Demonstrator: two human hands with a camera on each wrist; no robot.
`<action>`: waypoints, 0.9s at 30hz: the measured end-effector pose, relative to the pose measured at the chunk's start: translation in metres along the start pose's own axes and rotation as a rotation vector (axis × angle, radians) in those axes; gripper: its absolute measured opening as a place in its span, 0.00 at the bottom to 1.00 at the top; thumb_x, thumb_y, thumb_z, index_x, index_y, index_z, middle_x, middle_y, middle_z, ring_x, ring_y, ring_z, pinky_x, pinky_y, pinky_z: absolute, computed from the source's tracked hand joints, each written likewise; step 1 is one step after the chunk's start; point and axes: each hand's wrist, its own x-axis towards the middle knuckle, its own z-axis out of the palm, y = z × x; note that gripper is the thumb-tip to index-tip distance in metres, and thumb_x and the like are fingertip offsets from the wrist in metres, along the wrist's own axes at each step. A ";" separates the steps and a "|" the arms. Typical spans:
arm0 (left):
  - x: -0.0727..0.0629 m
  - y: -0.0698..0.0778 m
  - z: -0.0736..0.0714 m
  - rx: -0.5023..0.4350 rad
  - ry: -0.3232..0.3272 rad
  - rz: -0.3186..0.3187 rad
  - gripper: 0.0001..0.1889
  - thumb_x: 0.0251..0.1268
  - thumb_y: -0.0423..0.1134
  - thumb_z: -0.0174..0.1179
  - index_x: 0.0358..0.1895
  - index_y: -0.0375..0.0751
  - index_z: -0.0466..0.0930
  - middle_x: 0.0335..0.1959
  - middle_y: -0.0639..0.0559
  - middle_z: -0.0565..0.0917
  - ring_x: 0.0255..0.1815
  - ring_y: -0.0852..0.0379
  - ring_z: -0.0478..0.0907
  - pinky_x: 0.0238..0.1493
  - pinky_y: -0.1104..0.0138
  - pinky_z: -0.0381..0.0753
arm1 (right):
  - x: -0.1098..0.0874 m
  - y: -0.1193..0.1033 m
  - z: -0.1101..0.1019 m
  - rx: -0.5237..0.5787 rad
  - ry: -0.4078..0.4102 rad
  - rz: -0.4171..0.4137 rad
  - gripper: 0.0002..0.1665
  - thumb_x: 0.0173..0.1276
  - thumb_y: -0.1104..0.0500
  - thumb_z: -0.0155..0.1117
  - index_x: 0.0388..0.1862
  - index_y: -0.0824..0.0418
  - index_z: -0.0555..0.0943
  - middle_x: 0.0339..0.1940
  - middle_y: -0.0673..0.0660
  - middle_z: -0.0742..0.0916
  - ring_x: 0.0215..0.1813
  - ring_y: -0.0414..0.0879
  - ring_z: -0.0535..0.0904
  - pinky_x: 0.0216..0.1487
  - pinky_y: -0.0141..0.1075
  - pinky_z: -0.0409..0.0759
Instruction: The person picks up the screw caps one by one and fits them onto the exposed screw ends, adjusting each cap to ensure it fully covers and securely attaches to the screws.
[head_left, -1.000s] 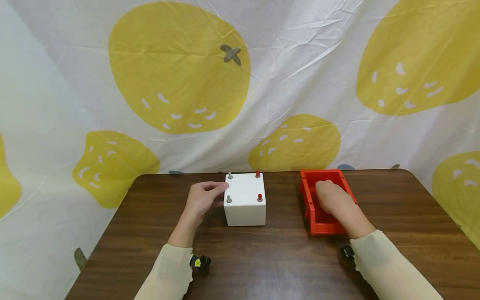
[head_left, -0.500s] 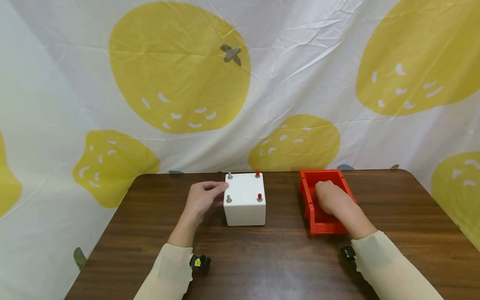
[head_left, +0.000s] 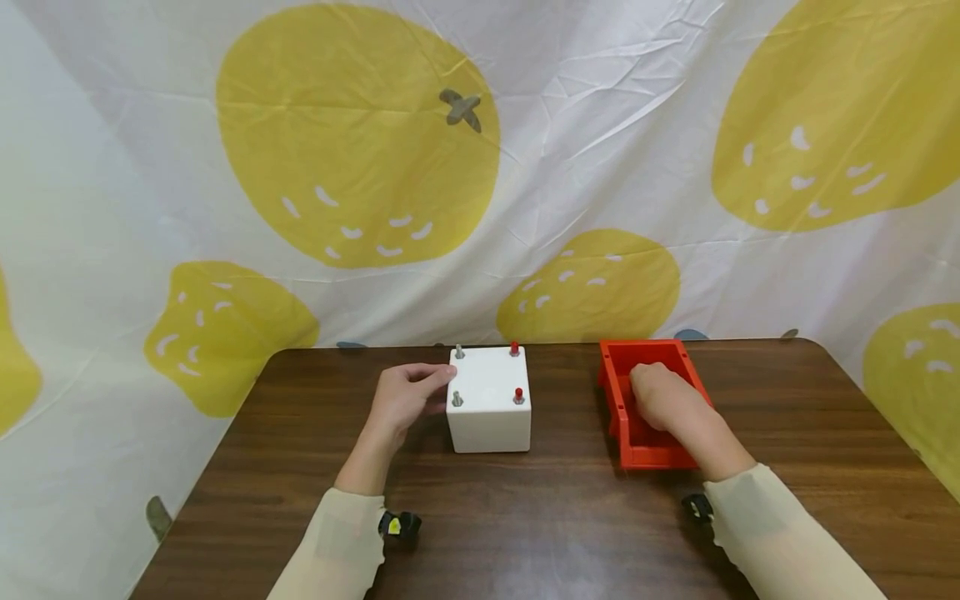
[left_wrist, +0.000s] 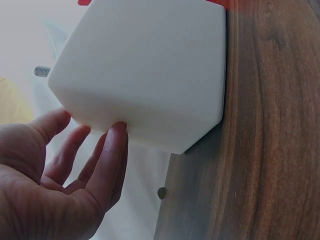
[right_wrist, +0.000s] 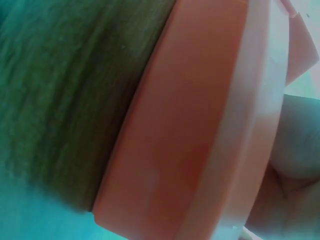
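On the table stands a white box (head_left: 490, 400) with a metal post at each top corner; the two right posts (head_left: 519, 396) carry red caps, while the left ones (head_left: 457, 398) are bare thread. My left hand (head_left: 405, 393) is at the box's left side. In the left wrist view the fingertips (left_wrist: 118, 127) touch the box's side face and the thumb lies by its upper edge. My right hand (head_left: 663, 396) reaches down into a red bin (head_left: 648, 457). Its fingertips are hidden, and what they touch or hold does not show.
Both things stand on a dark wooden table (head_left: 555, 517), the bin right of the box. Behind the table hangs a white cloth (head_left: 360, 308) with yellow fruit prints. A small black device (head_left: 400, 525) is worn at the left wrist, another (head_left: 697, 506) at the right.
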 end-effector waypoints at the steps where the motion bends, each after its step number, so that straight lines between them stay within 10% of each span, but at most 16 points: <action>1: 0.000 0.000 0.000 0.001 0.001 0.000 0.15 0.69 0.43 0.75 0.51 0.36 0.91 0.51 0.42 0.88 0.48 0.45 0.88 0.49 0.52 0.91 | 0.000 0.000 0.000 0.002 0.007 -0.007 0.07 0.71 0.72 0.59 0.33 0.64 0.76 0.27 0.58 0.79 0.30 0.51 0.78 0.34 0.40 0.84; 27: -0.001 0.002 0.000 -0.027 0.001 0.011 0.15 0.69 0.41 0.75 0.51 0.33 0.90 0.52 0.40 0.88 0.49 0.44 0.87 0.54 0.46 0.89 | -0.014 0.003 -0.019 0.250 0.241 -0.161 0.07 0.70 0.66 0.72 0.42 0.68 0.84 0.36 0.57 0.87 0.40 0.53 0.82 0.47 0.53 0.86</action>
